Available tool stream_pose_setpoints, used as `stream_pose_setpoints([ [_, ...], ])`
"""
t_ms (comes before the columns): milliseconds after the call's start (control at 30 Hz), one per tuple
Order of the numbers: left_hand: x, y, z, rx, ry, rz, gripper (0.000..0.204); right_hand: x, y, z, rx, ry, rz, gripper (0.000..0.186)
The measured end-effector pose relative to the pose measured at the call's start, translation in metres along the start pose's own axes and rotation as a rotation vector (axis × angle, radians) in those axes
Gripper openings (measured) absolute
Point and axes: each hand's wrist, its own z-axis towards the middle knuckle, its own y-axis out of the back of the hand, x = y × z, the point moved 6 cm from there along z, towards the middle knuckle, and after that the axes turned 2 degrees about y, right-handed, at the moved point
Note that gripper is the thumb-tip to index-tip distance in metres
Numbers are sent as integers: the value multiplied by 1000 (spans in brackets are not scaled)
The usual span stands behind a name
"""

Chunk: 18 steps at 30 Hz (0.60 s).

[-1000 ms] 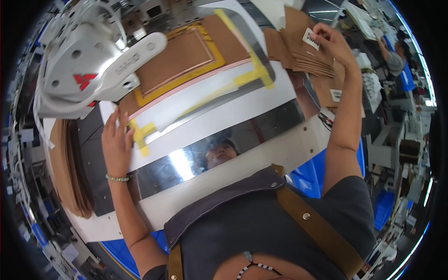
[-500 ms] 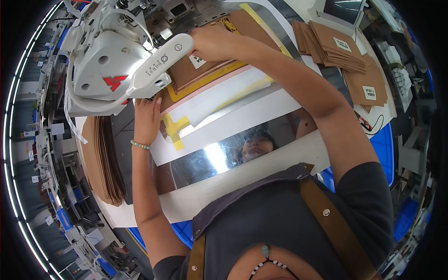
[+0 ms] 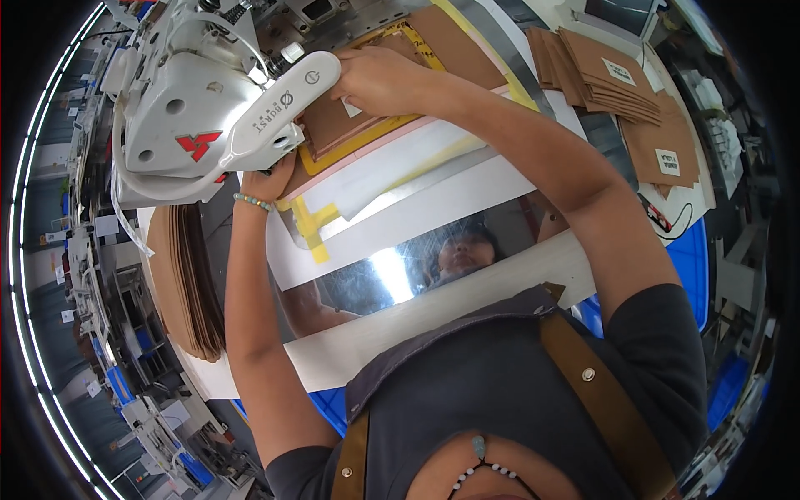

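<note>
My right hand (image 3: 379, 81) rests on a brown panel with a white label (image 3: 352, 107), fingers bent together. Its fingertips are hidden behind the white lamp arm of the sewing machine (image 3: 187, 125). The panel lies inside a yellow-edged frame (image 3: 392, 137), close to the machine head. My left hand (image 3: 279, 179) reaches beneath the lamp arm at the frame's near left corner. The machine hides most of its fingers, so what they touch does not show. A beaded bracelet (image 3: 252, 201) circles that wrist.
Brown pieces stand in a stack (image 3: 187, 283) at the left. More labelled brown pieces (image 3: 600, 79) lie at the far right, near a small red-and-black tool (image 3: 657, 215). A shiny metal plate (image 3: 358, 279) and white sheet (image 3: 433, 212) cover the near table.
My left hand has slid forward and right, farther beneath the machine's lamp arm, and its fingers have gone mostly out of sight. My right hand stays on the panel, covering more of the label.
</note>
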Motion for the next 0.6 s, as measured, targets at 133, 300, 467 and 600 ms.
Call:
stream_pose_setpoints([
  [133,-6,-2,6,96,-47,52,41,21,-10,-2,51,133,232,33],
  [300,-9,-5,7,93,-72,194,45,29,-21,-5,34,231,292,35],
  [467,16,-6,4,119,7,19,48,37,-17,-5,39,224,269,31],
  [600,39,-16,8,133,118,-294,51,36,-19,-5,43,228,241,27],
])
